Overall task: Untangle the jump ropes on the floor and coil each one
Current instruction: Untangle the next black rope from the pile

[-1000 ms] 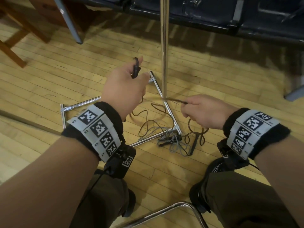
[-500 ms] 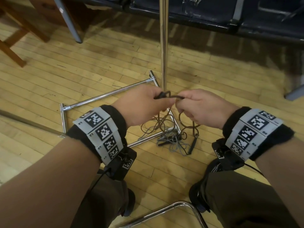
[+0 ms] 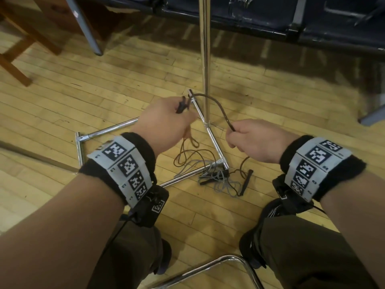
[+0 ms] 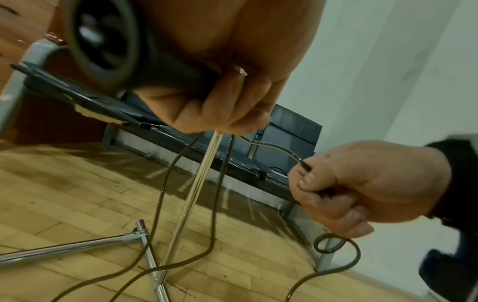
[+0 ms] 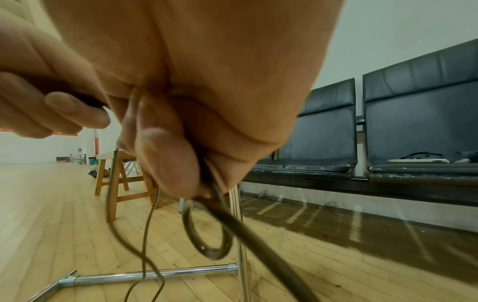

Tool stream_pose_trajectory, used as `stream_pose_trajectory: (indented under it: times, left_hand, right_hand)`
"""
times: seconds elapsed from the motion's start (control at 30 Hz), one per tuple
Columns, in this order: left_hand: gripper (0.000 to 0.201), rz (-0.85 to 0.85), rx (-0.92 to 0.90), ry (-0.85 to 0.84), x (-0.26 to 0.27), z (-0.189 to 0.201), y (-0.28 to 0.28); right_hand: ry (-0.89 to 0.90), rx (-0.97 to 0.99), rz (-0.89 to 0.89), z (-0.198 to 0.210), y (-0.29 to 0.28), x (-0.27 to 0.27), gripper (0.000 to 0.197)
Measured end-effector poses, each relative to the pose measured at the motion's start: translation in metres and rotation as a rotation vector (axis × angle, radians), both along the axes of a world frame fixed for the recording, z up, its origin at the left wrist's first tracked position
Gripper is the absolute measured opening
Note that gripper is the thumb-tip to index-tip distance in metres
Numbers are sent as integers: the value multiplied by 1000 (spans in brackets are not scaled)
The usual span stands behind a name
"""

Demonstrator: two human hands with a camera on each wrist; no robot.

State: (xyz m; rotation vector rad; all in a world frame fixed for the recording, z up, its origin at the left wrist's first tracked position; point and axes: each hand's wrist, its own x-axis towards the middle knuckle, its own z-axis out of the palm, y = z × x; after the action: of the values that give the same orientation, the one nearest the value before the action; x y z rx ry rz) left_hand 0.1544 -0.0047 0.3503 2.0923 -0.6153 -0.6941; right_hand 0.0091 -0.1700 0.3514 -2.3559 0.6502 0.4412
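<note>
My left hand [image 3: 166,122] grips the black handle [image 3: 180,106] of a brown jump rope [image 3: 218,105], with loops of it hanging below the fist [image 4: 165,194]. The rope arcs from there to my right hand [image 3: 250,140], which pinches it [image 4: 305,166] and holds a small loop [image 5: 207,230] under the fingers. More brown rope trails down to the floor, where it lies tangled with a grey rope [image 3: 220,184] and black handles [image 3: 245,182] by the chrome stand's corner.
A chrome stand [image 3: 205,59] rises between my hands; its floor bars [image 3: 108,131] frame the tangle. Dark bench seats [image 3: 270,15] line the back, wooden stool legs [image 3: 14,65] stand at the far left. A chrome chair leg [image 3: 208,265] curves between my knees.
My hands, pressed together half a second ago, have drawn apart. The left moved up and left with the handle, and a span of brown rope now arcs between them.
</note>
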Motion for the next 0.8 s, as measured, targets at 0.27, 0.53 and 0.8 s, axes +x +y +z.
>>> stream_pose_trajectory:
  times: [0.27, 0.53, 0.8]
  left_hand:
    - [14, -41, 21, -24, 3, 0, -1]
    - [27, -372, 104, 6, -13, -4, -7]
    - [27, -152, -54, -115, -3, -3, -5]
  right_hand:
    - [28, 17, 72, 1, 3, 1, 27]
    - [-108, 105, 29, 6, 9, 4, 23]
    - [-99, 141, -24, 6, 4, 4, 23]
